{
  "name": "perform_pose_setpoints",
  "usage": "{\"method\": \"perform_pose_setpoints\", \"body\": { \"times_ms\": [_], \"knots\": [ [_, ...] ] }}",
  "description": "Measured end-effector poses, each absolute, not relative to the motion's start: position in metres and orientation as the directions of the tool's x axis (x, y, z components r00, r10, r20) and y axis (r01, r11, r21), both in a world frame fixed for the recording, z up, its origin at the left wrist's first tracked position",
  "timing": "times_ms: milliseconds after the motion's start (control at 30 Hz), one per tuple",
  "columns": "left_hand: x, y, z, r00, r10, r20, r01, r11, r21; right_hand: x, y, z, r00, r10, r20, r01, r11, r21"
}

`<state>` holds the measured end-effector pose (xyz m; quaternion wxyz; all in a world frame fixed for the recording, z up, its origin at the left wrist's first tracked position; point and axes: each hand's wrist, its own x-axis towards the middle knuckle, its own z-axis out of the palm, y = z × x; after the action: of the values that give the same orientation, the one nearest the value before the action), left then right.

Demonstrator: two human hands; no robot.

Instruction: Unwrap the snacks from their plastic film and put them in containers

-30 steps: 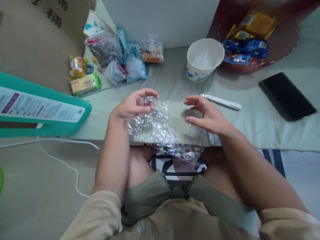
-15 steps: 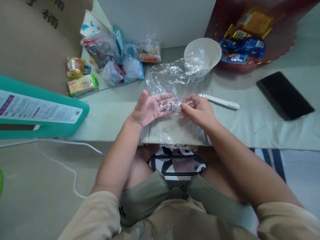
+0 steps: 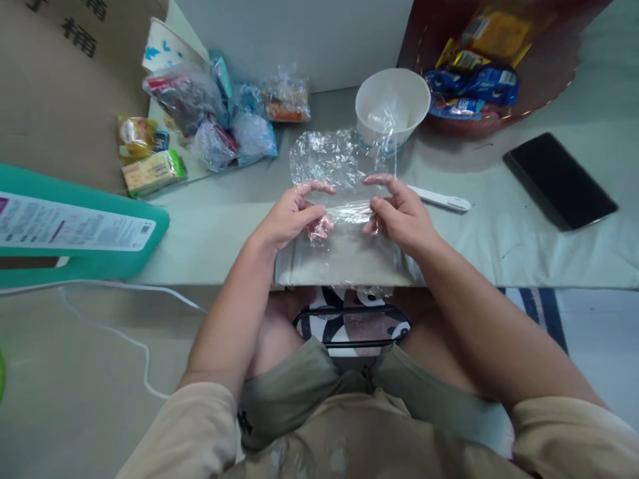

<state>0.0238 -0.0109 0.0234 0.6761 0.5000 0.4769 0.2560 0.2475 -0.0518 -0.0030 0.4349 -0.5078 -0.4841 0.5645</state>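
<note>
Gripping with thumb and fingers pinched together, the left hand (image 3: 294, 216) is holding the left edge of a clear plastic bag (image 3: 339, 166), while the right hand (image 3: 402, 216) is pinching the bag's right edge in the same way, both grips closed on the film. The bag is being stretched between them just above the near edge of the table (image 3: 499, 246), its upper part lying crumpled toward the white paper cup (image 3: 393, 103). Judging by this, the bag is looking empty and is only being spread out; nothing is showing inside it yet. Filled bags of snacks (image 3: 224, 126) are lying at the far left, loose snacks in the red tray (image 3: 549, 80) at the right.
</note>
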Motion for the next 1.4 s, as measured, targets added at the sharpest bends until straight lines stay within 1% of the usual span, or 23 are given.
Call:
{"method": "perform_pose_setpoints", "body": {
  "times_ms": [100, 167, 300, 400, 467, 533, 600, 633, 700, 767, 833, 900, 933, 967, 1000, 1067, 1100, 1133, 1200, 1300, 1333, 1400],
  "knots": [
    [0.025, -0.012, 0.021, 0.362, 0.890, -0.279, 0.027, 0.289, 0.957, 0.249, -0.053, -0.007, -0.024, 0.999, -0.029, 0.013, -0.029, -1.000],
    [0.026, -0.012, 0.021, 0.355, 0.908, -0.222, -0.036, 0.250, 0.967, 0.250, -0.052, -0.009, 0.009, 0.999, 0.036, 0.036, 0.036, -0.999],
    [0.021, -0.011, 0.025, 0.425, 0.884, -0.197, -0.017, 0.226, 0.974, 0.253, -0.050, -0.010, 0.022, 0.991, 0.129, 0.070, 0.128, -0.989],
    [0.014, -0.010, 0.026, 0.439, 0.883, -0.165, -0.006, 0.187, 0.982, 0.257, -0.049, -0.011, 0.030, 0.984, 0.178, 0.123, 0.173, -0.977],
    [0.010, -0.008, 0.026, 0.443, 0.885, -0.144, -0.017, 0.170, 0.985, 0.259, -0.047, -0.013, 0.046, 0.984, 0.170, 0.148, 0.161, -0.976],
    [0.008, -0.006, 0.024, 0.416, 0.894, -0.166, -0.012, 0.187, 0.982, 0.262, -0.045, -0.017, 0.064, 0.988, 0.142, 0.147, 0.132, -0.980],
    [0.008, -0.004, 0.021, 0.337, 0.919, -0.205, 0.035, 0.206, 0.978, 0.263, -0.043, -0.023, 0.074, 0.992, 0.097, 0.120, 0.088, -0.989],
    [0.008, -0.003, 0.020, 0.293, 0.935, -0.201, 0.075, 0.187, 0.979, 0.264, -0.042, -0.025, 0.074, 0.995, 0.074, 0.104, 0.066, -0.992],
    [0.009, -0.003, 0.019, 0.246, 0.960, -0.130, 0.182, 0.085, 0.980, 0.263, -0.042, -0.029, 0.049, 0.998, 0.044, 0.092, 0.039, -0.995],
    [0.009, -0.004, 0.020, 0.261, 0.965, -0.034, 0.255, -0.036, 0.966, 0.260, -0.044, -0.030, -0.011, 1.000, 0.030, 0.110, 0.031, -0.994],
    [0.009, -0.005, 0.023, 0.268, 0.963, 0.009, 0.224, -0.072, 0.972, 0.256, -0.047, -0.027, -0.067, 0.998, 0.003, 0.120, 0.011, -0.993],
    [0.009, -0.007, 0.027, 0.227, 0.974, -0.012, 0.093, -0.010, 0.996, 0.252, -0.050, -0.023, -0.070, 0.997, -0.027, 0.095, -0.020, -0.995],
    [0.010, -0.007, 0.029, 0.219, 0.974, -0.051, 0.014, 0.049, 0.999, 0.251, -0.050, -0.020, -0.052, 0.998, -0.035, 0.069, -0.031, -0.997],
    [0.011, -0.008, 0.031, 0.239, 0.965, -0.111, -0.062, 0.129, 0.990, 0.250, -0.050, -0.018, -0.032, 0.999, -0.041, 0.035, -0.039, -0.999],
    [0.012, -0.008, 0.032, 0.294, 0.938, -0.183, -0.114, 0.224, 0.968, 0.249, -0.050, -0.016, -0.013, 0.999, -0.046, -0.003, -0.046, -0.999],
    [0.015, -0.009, 0.032, 0.435, 0.846, -0.309, -0.106, 0.389, 0.915, 0.249, -0.049, -0.012, 0.014, 0.998, -0.059, -0.071, -0.058, -0.996],
    [0.017, -0.009, 0.031, 0.475, 0.809, -0.347, -0.070, 0.428, 0.901, 0.250, -0.049, -0.011, 0.020, 0.998, -0.065, -0.090, -0.063, -0.994],
    [0.019, -0.009, 0.029, 0.482, 0.796, -0.367, -0.035, 0.436, 0.899, 0.250, -0.049, -0.009, 0.015, 0.997, -0.073, -0.092, -0.071, -0.993],
    [0.022, -0.010, 0.027, 0.429, 0.826, -0.367, 0.008, 0.402, 0.915, 0.251, -0.051, -0.007, -0.025, 0.995, -0.097, -0.047, -0.098, -0.994],
    [0.025, -0.011, 0.025, 0.363, 0.859, -0.360, 0.055, 0.366, 0.929, 0.251, -0.055, -0.003, -0.124, 0.977, -0.174, 0.010, -0.174, -0.985],
    [0.024, -0.011, 0.025, 0.366, 0.857, -0.362, 0.081, 0.359, 0.930, 0.252, -0.056, -0.002, -0.142, 0.972, -0.185, -0.004, -0.187, -0.982],
    [0.022, -0.010, 0.025, 0.388, 0.854, -0.346, 0.087, 0.340, 0.936, 0.252, -0.057, 0.001, -0.143, 0.977, -0.155, -0.079, -0.168, -0.983]
  ]
}}
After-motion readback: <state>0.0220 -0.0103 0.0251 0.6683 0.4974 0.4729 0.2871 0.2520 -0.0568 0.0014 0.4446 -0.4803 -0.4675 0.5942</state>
